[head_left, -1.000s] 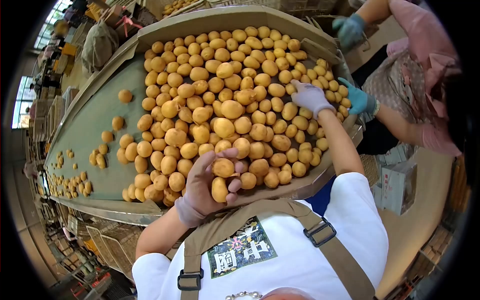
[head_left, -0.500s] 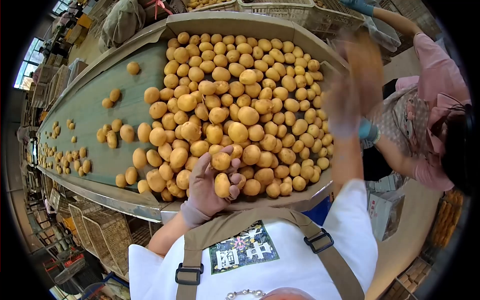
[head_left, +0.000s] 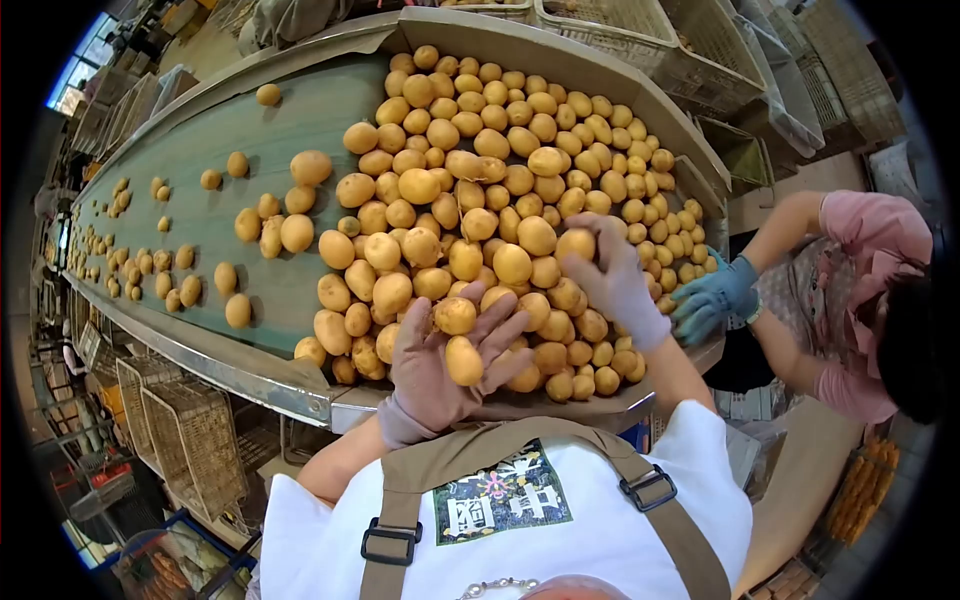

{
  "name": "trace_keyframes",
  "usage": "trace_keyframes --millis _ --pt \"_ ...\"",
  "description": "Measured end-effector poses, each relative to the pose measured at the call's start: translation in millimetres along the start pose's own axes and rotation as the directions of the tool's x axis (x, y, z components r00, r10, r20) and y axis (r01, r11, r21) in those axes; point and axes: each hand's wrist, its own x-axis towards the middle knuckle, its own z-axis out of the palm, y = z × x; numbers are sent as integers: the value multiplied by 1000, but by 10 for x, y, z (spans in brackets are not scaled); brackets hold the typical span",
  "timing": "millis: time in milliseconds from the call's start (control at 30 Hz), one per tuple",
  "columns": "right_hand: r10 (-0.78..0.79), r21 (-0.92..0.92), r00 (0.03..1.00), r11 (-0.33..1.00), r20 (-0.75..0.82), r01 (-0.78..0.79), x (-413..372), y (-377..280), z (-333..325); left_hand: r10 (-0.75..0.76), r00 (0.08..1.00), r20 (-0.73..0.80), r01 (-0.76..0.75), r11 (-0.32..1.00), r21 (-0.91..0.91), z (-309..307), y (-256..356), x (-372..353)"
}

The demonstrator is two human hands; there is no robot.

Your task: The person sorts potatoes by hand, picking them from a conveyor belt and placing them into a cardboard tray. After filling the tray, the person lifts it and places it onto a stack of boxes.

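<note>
My left hand (head_left: 440, 365), in a pale glove, is turned palm up near the front edge of the sorting table. Two potatoes lie in it, an upper potato (head_left: 455, 315) and a lower potato (head_left: 464, 360), with the fingers spread loosely beside them. Over the right part of the heap, my right hand (head_left: 615, 275), also gloved, has its thumb and fingers around another potato (head_left: 577, 243). Many more yellow potatoes (head_left: 512, 265) of various sizes crowd the table around both hands.
A green conveyor belt (head_left: 300, 130) with scattered potatoes runs off to the left. The table has a raised rim (head_left: 560, 50). At the right, a co-worker's blue-gloved hands (head_left: 712, 298) reach the heap's edge. Plastic crates (head_left: 700, 60) stand behind, others (head_left: 190, 440) at lower left.
My right hand has come from the blurred far right down onto the heap, now around a potato. The left hand's fingers have spread wider under its two potatoes. The co-worker's hands have reached the heap.
</note>
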Motion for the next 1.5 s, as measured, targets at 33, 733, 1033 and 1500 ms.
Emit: trace_keyframes --millis 33,733,1033,1500 --pt "126 199 971 966 202 -167 -95 -301 35 33 999 -7 -33 996 85 43 -47 6" --pt "256 452 941 828 219 -331 998 21 444 509 777 371 -493 858 -143 -352 288 -1303" --pt "133 744 922 554 365 -374 460 -141 254 953 40 -301 583 222 781 -2815 1250 -4212" --pt "-976 -355 -130 -61 -174 933 828 -2171 227 562 465 685 142 -810 569 65 685 -1358"
